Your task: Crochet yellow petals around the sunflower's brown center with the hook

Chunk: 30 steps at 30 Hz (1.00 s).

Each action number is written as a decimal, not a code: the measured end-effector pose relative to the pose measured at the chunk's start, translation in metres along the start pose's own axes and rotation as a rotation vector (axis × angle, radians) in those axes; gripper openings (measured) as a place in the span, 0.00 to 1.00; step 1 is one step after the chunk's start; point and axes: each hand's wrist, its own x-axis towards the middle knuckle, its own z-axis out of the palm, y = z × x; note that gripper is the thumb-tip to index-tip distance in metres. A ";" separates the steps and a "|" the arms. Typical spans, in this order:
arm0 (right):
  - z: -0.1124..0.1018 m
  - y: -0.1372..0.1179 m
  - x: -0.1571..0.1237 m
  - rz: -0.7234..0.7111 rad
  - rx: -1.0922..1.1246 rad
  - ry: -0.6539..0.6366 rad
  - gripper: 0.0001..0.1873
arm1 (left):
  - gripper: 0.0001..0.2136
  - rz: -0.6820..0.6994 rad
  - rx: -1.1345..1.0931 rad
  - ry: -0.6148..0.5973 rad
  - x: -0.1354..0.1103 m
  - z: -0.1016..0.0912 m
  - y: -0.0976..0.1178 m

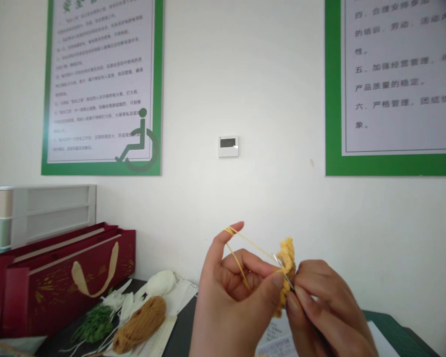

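My left hand [232, 302] holds a small piece of yellow crochet [287, 260] between thumb and fingers, and its raised index finger carries a loop of yellow yarn [250, 243]. My right hand [329, 310] comes in from the right, its fingers closed on a thin steel crochet hook [283, 270]. The hook's tip sits at the crochet's edge, with the yarn running to it. Part of the crochet is hidden behind my fingers.
To the left on the dark table lie an ochre yarn ball [139, 325], green yarn [93, 324], white yarn [159, 283] and papers. A red gift bag [61, 280] stands before a plastic drawer unit [40, 215]. Framed notices hang on the white wall behind.
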 end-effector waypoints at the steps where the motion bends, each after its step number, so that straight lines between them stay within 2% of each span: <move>1: -0.001 -0.002 0.001 -0.001 -0.080 -0.060 0.15 | 0.42 0.044 0.038 0.020 -0.001 0.001 0.000; 2: -0.002 -0.005 0.002 0.005 -0.112 -0.108 0.14 | 0.42 0.080 0.070 0.029 -0.003 0.001 0.000; 4: -0.004 -0.010 0.003 0.037 -0.064 -0.126 0.14 | 0.42 0.116 0.108 0.021 -0.005 0.001 0.000; 7: -0.005 -0.018 0.001 0.153 0.082 0.042 0.15 | 0.39 0.121 0.117 0.004 -0.005 -0.002 0.002; 9: -0.005 -0.021 0.000 0.277 0.166 0.126 0.11 | 0.37 0.111 0.096 -0.006 -0.004 -0.005 0.004; 12: -0.006 -0.022 0.003 0.505 0.300 0.163 0.04 | 0.36 0.066 0.039 -0.038 -0.001 -0.007 0.007; 18: -0.007 -0.010 0.007 0.979 0.741 0.046 0.16 | 0.31 0.005 -0.040 -0.090 0.004 -0.010 0.003; 20: -0.004 -0.010 0.006 1.062 0.858 0.049 0.17 | 0.29 -0.009 -0.065 -0.114 0.005 -0.010 0.001; 22: 0.002 -0.013 0.004 1.061 0.934 0.076 0.16 | 0.29 -0.008 -0.080 -0.124 0.004 -0.010 0.000; 26: 0.012 -0.019 0.000 0.922 0.917 0.151 0.08 | 0.29 0.007 -0.086 -0.105 0.003 -0.010 0.000; 28: 0.014 -0.018 -0.001 0.784 0.809 0.178 0.02 | 0.27 0.011 -0.092 -0.112 0.002 -0.010 0.000; 30: 0.010 -0.015 -0.002 0.551 0.592 0.185 0.05 | 0.25 0.008 -0.098 -0.131 0.002 -0.009 -0.001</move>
